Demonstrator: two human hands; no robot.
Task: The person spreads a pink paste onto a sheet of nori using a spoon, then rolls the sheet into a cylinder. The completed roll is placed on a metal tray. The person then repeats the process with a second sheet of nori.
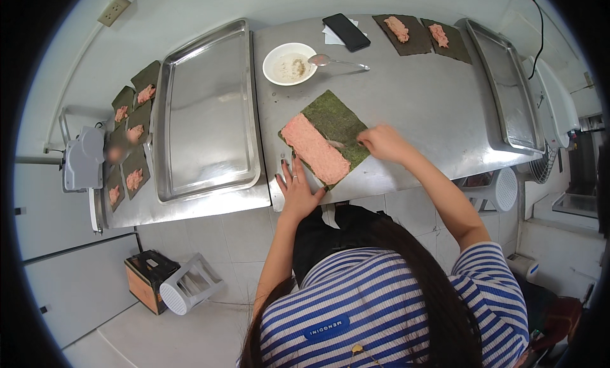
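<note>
A dark green seaweed sheet (328,111) lies on the steel table in front of me. Pink minced meat paste (316,149) covers its near left part in a flat, even band. My right hand (381,143) is closed at the sheet's right side, round the handle of what looks like a metal spoon (335,143). The spoon's end reaches the edge of the paste; most of its handle is hidden by the fingers. My left hand (298,187) rests with fingers spread at the sheet's near left edge, its fingertips touching the border and holding nothing.
Beyond the sheet stands a white bowl (279,68) of pale mixture, a second spoon (343,62) across its rim. Steel trays lie left (210,114) and right (505,92). Seaweed pieces with meat lumps (399,30) sit far right and far left. A phone (346,31) lies behind.
</note>
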